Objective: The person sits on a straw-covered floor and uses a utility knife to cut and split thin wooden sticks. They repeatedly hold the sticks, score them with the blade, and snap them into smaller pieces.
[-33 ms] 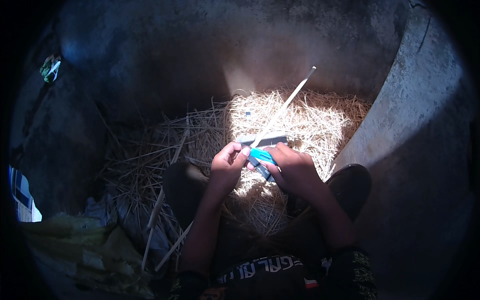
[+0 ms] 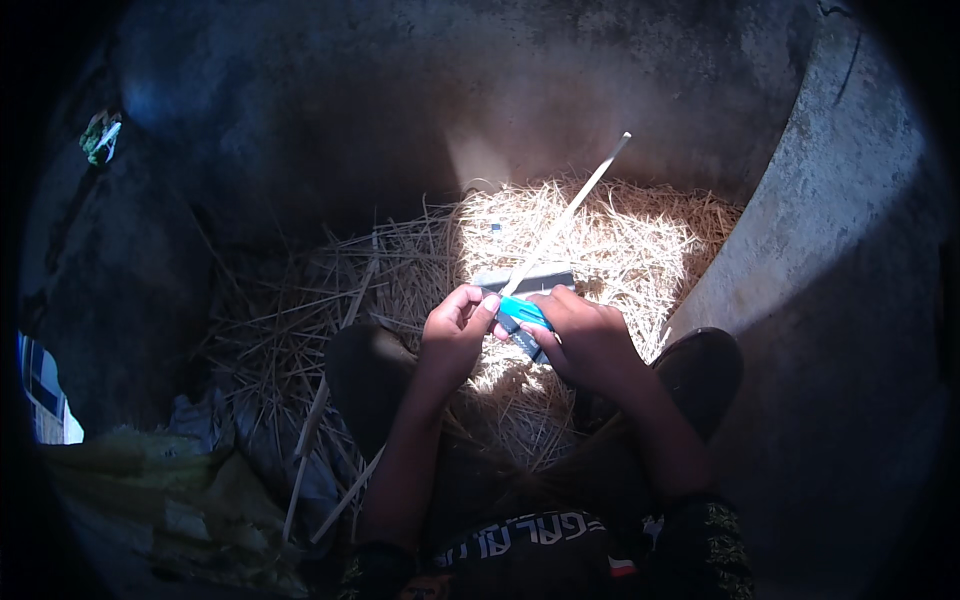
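My left hand (image 2: 460,322) is closed, thumb and fingertips pinched at the lower end of a long pale wooden strip (image 2: 570,212). The strip slants up and away to the right. Close against it, my right hand (image 2: 590,335) wraps round a bright blue tool handle (image 2: 524,312); any blade is too small to make out. Below the fingers shows a dark textured piece (image 2: 522,338), partly hidden by my hands. Just beyond them a flat grey block (image 2: 545,280) lies on the straw-like shavings (image 2: 630,245).
Pale shavings and loose strips (image 2: 312,420) lie between and left of my legs. A curved concrete wall (image 2: 620,90) rises ahead, with a sloping concrete side (image 2: 810,190) at the right. A yellowish-green cloth (image 2: 150,480) lies at the lower left. A tiny dark square (image 2: 496,228) sits on the shavings.
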### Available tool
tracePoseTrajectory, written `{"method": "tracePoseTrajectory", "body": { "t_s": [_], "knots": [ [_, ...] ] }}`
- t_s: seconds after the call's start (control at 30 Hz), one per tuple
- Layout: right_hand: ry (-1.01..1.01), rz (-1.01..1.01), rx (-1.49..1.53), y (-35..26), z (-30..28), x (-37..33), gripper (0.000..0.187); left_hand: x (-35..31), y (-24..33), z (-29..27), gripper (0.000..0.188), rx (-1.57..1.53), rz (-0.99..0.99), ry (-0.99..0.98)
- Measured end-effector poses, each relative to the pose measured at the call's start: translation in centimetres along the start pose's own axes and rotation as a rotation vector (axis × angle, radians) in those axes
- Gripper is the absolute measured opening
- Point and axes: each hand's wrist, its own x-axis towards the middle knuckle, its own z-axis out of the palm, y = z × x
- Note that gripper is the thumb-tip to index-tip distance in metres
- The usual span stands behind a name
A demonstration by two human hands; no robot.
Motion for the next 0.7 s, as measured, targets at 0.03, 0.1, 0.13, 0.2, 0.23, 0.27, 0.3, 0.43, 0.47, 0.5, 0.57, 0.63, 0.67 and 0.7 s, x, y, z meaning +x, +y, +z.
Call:
{"method": "tracePoseTrajectory", "body": {
  "t_s": [0.03, 0.1, 0.13, 0.2, 0.23, 0.27, 0.3, 0.43, 0.47, 0.5, 0.57, 0.63, 0.67, 0.7],
  "knots": [
    [-0.007, 0.006, -0.008, 0.0, 0.0, 0.0, 0.028, 0.0, -0.1, -0.1, 0.012, 0.019, -0.014, -0.002],
    [-0.018, 0.013, -0.023, -0.1, 0.1, 0.0, 0.027, 0.0, -0.3, -0.2, 0.013, 0.019, -0.012, -0.001],
    [0.006, -0.014, -0.037, -0.1, 0.1, 0.0, 0.024, 0.0, -0.3, -0.2, 0.013, 0.019, -0.011, 0.0],
    [0.047, -0.065, -0.065, -0.2, 0.2, 0.1, 0.02, 0.0, -0.4, 0.0, 0.014, 0.021, 0.006, 0.008],
    [0.048, -0.063, -0.061, -0.2, 0.2, 0.2, 0.02, 0.1, -0.4, 0.0, 0.014, 0.022, 0.015, 0.013],
    [0.049, -0.063, -0.059, -0.2, 0.3, 0.1, 0.021, 0.0, -0.4, 0.0, 0.015, 0.028, 0.017, 0.016],
    [0.05, -0.062, -0.056, -0.2, 0.3, 0.1, 0.021, 0.0, -0.4, -0.1, 0.015, 0.034, 0.019, 0.019],
    [0.066, -0.053, -0.04, -0.4, 0.3, 0.1, 0.021, 0.2, -1.0, -0.2, 0.016, 0.053, 0.053, 0.043],
    [0.061, -0.045, -0.041, -0.3, 0.3, 0.1, 0.021, 0.3, -1.1, -0.3, 0.016, 0.054, 0.041, 0.049],
    [0.057, -0.037, -0.041, -0.3, 0.2, 0.1, 0.021, 0.3, -1.2, -0.4, 0.017, 0.056, 0.029, 0.055],
    [0.022, 0.035, 0.009, -0.5, -0.3, 0.2, 0.022, 0.4, -1.2, -0.5, 0.017, 0.041, 0.03, 0.073],
    [0.037, 0.044, 0.019, -0.4, -0.3, 0.2, 0.022, 0.4, -1.1, -0.4, 0.018, 0.009, 0.055, 0.099],
    [0.07, 0.017, 0.006, -0.2, -0.1, 0.2, 0.021, 0.4, -1.1, -0.4, 0.019, 0.006, 0.056, 0.096],
    [0.103, -0.011, -0.008, -0.1, 0.0, 0.1, 0.021, 0.3, -1.1, -0.5, 0.019, 0.002, 0.056, 0.092]
  ]
}}
